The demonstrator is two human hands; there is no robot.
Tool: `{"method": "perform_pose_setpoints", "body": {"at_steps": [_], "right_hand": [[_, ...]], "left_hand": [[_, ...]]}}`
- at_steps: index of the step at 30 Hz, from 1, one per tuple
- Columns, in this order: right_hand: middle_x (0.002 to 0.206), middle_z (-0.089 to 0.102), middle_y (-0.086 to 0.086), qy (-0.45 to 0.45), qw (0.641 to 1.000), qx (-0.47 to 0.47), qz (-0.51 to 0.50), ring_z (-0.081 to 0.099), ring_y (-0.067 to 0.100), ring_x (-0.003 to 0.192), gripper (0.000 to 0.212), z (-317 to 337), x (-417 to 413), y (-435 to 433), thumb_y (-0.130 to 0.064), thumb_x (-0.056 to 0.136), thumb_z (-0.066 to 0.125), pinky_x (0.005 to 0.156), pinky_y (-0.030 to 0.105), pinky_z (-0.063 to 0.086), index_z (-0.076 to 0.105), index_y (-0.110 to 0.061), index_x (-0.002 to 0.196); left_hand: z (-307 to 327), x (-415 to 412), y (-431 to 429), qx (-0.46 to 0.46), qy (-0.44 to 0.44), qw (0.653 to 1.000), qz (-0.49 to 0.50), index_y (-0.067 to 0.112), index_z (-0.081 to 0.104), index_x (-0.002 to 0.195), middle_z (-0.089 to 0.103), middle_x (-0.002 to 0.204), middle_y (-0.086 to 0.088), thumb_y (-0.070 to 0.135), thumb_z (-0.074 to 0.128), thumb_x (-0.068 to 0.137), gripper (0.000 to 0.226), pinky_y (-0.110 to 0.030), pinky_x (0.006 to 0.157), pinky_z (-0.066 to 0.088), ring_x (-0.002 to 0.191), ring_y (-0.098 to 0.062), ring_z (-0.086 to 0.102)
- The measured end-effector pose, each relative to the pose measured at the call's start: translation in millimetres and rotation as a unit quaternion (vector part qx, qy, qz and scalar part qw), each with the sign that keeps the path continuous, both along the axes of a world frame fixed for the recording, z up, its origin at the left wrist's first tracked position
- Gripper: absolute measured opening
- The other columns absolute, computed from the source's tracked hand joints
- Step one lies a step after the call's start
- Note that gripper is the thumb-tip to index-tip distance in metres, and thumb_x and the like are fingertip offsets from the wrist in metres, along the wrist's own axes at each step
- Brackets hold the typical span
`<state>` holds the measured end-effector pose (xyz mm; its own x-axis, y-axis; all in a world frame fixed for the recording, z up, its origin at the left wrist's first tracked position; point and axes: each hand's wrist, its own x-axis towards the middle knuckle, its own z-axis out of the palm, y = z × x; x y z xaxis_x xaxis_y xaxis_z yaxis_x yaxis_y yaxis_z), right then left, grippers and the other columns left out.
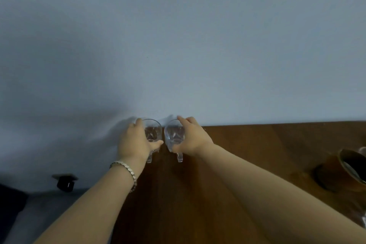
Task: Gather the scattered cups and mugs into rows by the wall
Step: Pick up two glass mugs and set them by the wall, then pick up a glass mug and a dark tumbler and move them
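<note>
Hands (136,140) (191,137) each hold a glass mug (153,131) (174,133) closed in grip at the wall (178,45). We should set them down gently, handles aligned.

A pale blue-grey wall (198,35) fills the upper part of the view, plain and unmarked, darker with shadow on its left side. Below it a brown wooden tabletop (247,144) runs from the wall's foot toward the viewer, its grain showing, its left edge falling away near the middle of the picture. Left of that edge, lower down, a small black box (65,184) sits beside the wall, its kind too blurred to tell. A dark shape (11,200) lies at the far left border, and greyish floor (49,214) shows beneath it. A silver bracelet (126,172) with linked segments circles the left wrist
</note>
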<state>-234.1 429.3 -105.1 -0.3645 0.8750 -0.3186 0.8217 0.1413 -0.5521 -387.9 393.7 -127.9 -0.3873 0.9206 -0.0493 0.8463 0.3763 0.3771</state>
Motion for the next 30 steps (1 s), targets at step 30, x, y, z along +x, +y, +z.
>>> {"method": "perform_pose_setpoints", "body": {"at_steps": [30], "right_hand": [[0.125, 0.06, 0.011, -0.143, 0.983, -0.115, 0.024, 0.055, 0.029, 0.115, 0.033, 77, 416, -256, -0.021, 0.093, 0.051, 0.096, 0.036, 0.047, 0.059, -0.009, 0.122]], "left_hand": [[92, 341, -218, -0.286, -0.05, 0.923, -0.253, 0.02, 0.058, 0.118, 0.064, 0.112, 0.0, 0.032, 0.05, 0.093, 0.029, -0.036, 0.089, 0.054, 0.093, -0.016, 0.064]]}}
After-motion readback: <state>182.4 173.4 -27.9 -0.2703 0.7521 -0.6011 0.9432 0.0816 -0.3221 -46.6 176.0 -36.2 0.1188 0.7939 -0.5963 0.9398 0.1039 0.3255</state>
